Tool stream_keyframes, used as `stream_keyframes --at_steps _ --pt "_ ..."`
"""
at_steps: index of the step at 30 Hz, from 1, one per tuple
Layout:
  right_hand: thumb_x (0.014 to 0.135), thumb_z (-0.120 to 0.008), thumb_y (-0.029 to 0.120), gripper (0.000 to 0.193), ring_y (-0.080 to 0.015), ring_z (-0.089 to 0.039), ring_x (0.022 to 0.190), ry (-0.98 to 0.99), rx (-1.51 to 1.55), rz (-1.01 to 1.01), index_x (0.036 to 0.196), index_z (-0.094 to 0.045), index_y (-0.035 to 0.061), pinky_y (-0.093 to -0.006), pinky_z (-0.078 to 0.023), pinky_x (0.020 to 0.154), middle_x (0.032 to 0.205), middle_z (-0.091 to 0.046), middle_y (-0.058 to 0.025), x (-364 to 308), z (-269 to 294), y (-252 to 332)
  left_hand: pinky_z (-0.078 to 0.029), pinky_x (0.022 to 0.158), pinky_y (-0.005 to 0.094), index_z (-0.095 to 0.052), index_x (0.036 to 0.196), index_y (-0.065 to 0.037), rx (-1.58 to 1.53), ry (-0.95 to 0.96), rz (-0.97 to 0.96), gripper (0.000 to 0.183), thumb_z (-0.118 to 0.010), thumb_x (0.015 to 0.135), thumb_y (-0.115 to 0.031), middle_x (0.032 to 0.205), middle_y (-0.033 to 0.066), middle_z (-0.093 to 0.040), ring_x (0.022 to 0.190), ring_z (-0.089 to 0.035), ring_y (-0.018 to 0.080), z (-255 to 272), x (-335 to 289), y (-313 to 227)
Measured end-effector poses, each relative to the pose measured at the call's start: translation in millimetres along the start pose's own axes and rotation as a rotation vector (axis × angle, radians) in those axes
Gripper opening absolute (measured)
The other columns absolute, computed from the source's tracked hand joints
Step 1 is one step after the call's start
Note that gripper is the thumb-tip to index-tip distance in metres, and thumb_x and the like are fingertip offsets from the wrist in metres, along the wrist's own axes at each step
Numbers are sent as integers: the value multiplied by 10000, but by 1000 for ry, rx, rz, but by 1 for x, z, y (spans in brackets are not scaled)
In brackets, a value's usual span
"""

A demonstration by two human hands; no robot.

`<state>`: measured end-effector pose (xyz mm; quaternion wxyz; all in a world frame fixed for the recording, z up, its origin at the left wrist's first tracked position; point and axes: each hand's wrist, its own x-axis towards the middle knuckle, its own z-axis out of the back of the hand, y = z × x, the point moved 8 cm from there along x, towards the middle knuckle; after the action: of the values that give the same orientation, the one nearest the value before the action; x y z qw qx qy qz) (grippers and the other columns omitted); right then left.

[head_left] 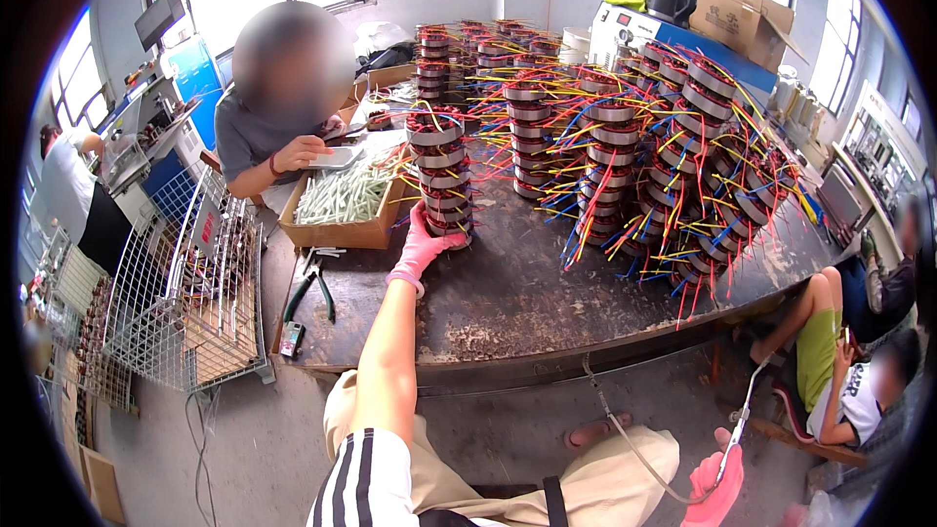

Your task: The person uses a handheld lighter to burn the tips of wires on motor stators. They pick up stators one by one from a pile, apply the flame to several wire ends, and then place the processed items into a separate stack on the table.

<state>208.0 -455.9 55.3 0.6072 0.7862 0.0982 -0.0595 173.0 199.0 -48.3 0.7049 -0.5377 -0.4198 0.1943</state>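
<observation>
My left hand (425, 246), in a pink glove, is closed around the bottom of a stack of motor stators (439, 181) at the table's left middle. The stators are grey metal rings with red windings and coloured lead wires. Low at the right, in front of the table, my right hand (717, 483), also gloved in pink, is closed on a slim silver wand-like tool (742, 420). A thin hose or cord (625, 429) runs from near that hand to the table's edge. The tool's exact kind cannot be made out.
More stator stacks (610, 156) crowd the table's middle and right, some leaning, with wires sticking out. A cardboard box of pale tubes (342, 197), green-handled pliers (312, 291) and a lighter (292, 339) are at left. A co-worker (278, 127) sits behind the box; another person (849, 381) sits at right.
</observation>
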Motion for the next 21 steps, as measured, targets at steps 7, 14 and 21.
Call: stream_keyframes --at_steps 7,14,21 --pt "1009 -428 305 459 -16 -193 382 129 111 102 1219 -483 -100 -214 -147 376 466 -256 73 16 24 -14 -262 1106 416 -259 1425 13 517 -467 126 1144 -847 569 -466 1371 237 -405 1332 -312 359 -32 -54 -26" --pt "1007 -431 317 461 -18 -204 375 103 111 104 1199 -492 -98 -211 -156 368 454 -251 74 18 27 -14 -167 1139 448 -351 1398 -48 654 -698 327 1088 -784 564 -596 1407 138 -443 1353 -295 352 -40 -62 -34" --pt "979 -456 269 398 -43 -267 470 -52 26 30 1184 -540 -61 -213 -199 441 556 -288 50 4 15 13 -170 1133 452 -363 1382 -43 747 -745 263 1094 -800 540 -588 1329 160 -507 1293 -390 316 -42 -57 -34"
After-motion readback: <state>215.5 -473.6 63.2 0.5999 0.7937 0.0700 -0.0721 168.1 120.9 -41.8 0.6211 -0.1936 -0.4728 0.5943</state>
